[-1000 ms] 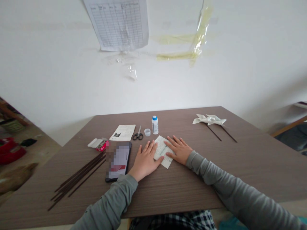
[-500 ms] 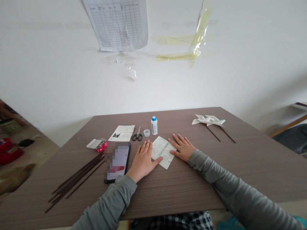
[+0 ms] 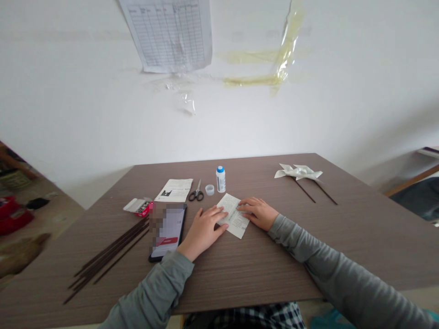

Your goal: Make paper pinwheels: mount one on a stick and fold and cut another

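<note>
- Paper square, printed all over, lies flat on the table between both hands; its visible part shows no cut and no stick fixed to it, so work on it seems barely begun. Creases are too fine to tell.
- Left hand has its thumb spread wide from the fingers, tips at the paper's left side.
- Right hand has its fingers loosely bent, tips on the paper's right side, gripping nothing visibly.
- Beyond stand a blue-capped bottle and clear cup, with scissors beside.
- Leftward lie a phone, another printed sheet, a red-and-white box and unused-looking dark sticks.
- Far right, two stick-mounted paper pinwheels look finished.
</note>
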`<state>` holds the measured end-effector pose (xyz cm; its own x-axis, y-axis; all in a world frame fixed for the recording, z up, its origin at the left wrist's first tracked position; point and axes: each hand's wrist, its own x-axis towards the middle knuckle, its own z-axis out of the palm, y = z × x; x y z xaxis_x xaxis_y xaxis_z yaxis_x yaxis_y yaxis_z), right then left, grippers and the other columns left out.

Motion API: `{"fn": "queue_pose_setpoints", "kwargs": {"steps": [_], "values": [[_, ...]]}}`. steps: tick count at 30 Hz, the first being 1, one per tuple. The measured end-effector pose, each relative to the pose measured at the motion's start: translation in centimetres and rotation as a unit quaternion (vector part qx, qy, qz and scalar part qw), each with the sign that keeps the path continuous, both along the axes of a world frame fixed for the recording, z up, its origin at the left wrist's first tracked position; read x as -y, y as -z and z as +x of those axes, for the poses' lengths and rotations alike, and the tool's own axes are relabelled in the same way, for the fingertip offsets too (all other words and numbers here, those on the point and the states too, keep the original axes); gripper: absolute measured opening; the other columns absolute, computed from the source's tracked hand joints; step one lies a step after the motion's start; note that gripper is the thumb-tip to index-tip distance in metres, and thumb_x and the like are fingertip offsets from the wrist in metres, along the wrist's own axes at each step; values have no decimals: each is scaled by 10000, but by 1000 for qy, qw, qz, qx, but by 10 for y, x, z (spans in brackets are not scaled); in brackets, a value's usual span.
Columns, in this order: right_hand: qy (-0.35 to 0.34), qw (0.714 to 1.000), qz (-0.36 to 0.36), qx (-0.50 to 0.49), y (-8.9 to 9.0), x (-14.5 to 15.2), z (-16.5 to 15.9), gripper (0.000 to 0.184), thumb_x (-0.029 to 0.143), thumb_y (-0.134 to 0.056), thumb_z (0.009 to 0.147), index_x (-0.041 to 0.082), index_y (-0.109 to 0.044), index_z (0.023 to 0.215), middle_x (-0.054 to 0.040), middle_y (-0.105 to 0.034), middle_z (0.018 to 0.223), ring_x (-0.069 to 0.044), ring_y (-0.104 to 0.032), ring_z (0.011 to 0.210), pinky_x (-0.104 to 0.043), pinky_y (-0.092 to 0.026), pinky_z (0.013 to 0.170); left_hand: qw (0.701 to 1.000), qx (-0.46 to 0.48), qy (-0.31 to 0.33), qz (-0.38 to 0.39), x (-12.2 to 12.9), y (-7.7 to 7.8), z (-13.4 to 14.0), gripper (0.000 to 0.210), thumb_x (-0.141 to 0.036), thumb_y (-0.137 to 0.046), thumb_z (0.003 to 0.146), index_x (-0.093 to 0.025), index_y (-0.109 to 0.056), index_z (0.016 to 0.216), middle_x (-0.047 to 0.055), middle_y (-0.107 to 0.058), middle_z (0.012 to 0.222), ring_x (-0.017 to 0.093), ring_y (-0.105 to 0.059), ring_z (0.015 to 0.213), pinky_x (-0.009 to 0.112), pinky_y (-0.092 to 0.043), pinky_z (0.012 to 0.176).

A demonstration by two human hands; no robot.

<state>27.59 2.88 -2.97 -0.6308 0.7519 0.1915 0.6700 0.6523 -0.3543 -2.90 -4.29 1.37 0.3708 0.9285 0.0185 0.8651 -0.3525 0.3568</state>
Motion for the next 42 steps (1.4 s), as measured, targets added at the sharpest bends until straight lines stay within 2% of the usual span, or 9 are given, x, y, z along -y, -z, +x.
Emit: {"fn": "queue_pose_setpoints", "kwargs": {"steps": [3, 8, 13, 20, 25, 29, 33, 38, 42], "values": [[-10, 1000, -9, -12, 1, -2, 3, 452, 445, -815, 1208, 311, -952, 1618, -179, -890, 1695, -448, -828, 1580, -676, -653, 1383, 1000, 4, 0, 4, 0, 1, -1, 516, -414, -821, 1183, -371, -896, 1692, 116, -762, 1913, 420, -659, 1849, 777, -389, 1602], [-22, 999, -21, -16, 2, -8, 10, 563, 566, -991, 1106, 347, -949, 1623, -171, -873, 1730, -473, -807, 1621, -703, -657, 1377, 1000, 6, -9, 4, 0, 1, -1, 552, -446, -879, 1138, -361, -897, 1683, 124, -759, 1917, 438, -671, 1833, 781, -378, 1606], [-26, 999, -17, -20, 3, -9, 11, 595, 572, -1022, 1084, 333, -948, 1624, -183, -877, 1725, -479, -824, 1603, -706, -662, 1371, 1000, 9, -21, -14, -2, -1, 1, 526, -418, -893, 1147, -349, -904, 1669, 121, -753, 1925, 413, -643, 1858, 741, -371, 1614], [-34, 999, -26, -28, 6, -11, 13, 642, 626, -1048, 1061, 329, -953, 1622, -196, -868, 1738, -493, -810, 1617, -716, -652, 1369, 999, 18, -23, -15, -4, -1, 0, 456, -383, -896, 1171, -346, -938, 1624, 128, -771, 1904, 414, -661, 1841, 769, -392, 1597], [-50, 997, -9, -54, 14, -17, 16, 603, 649, -1072, 1048, 351, -979, 1565, -174, -903, 1671, -467, -846, 1551, -679, -678, 1335, 999, 30, -19, -19, -6, -1, -1, 404, -365, -873, 1199, -329, -960, 1592, 137, -789, 1882, 414, -696, 1801, 755, -394, 1593], [-68, 995, -2, -79, 20, -21, 18, 627, 597, -1133, 998, 333, -985, 1547, -188, -916, 1625, -472, -864, 1516, -689, -686, 1328, 999, 42, -18, -11, -7, 3, -2, 374, -338, -827, 1235, -325, -967, 1582, 138, -815, 1849, 419, -712, 1782, 764, -416, 1577], [-76, 992, -5, -98, 24, -23, 21, 534, 456, -1120, 1013, 400, -994, 1529, -136, -920, 1611, -457, -870, 1511, -666, -693, 1339, 998, 59, -21, 2, -7, 8, -4, 329, -356, -841, 1242, -347, -986, 1537, 121, -847, 1811, 403, -739, 1758, 738, -435, 1575], [-80, 988, -5, -131, 24, -25, 19, 215, 388, -958, 1152, 456, -1039, 1340, -86, -958, 1499, -374, -910, 1409, -597, -731, 1291, 998, 53, -19, 22, -7, 12, -5, 325, -394, -819, 1262, -347, -979, 1541, 124, -865, 1785, 394, -757, 1736, 729, -464, 1557], [-72, 987, -10, -145, 22, -25, 16, 204, 395, -859, 1215, 417, -1053, 1271, -106, -986, 1431, -362, -937, 1342, -597, -762, 1253, 997, 59, -21, 38, -9, 14, -7, 328, -404, -819, 1266, -321, -965, 1547, 133, -907, 1712, 391, -808, 1669, 692, -527, 1518]]}}
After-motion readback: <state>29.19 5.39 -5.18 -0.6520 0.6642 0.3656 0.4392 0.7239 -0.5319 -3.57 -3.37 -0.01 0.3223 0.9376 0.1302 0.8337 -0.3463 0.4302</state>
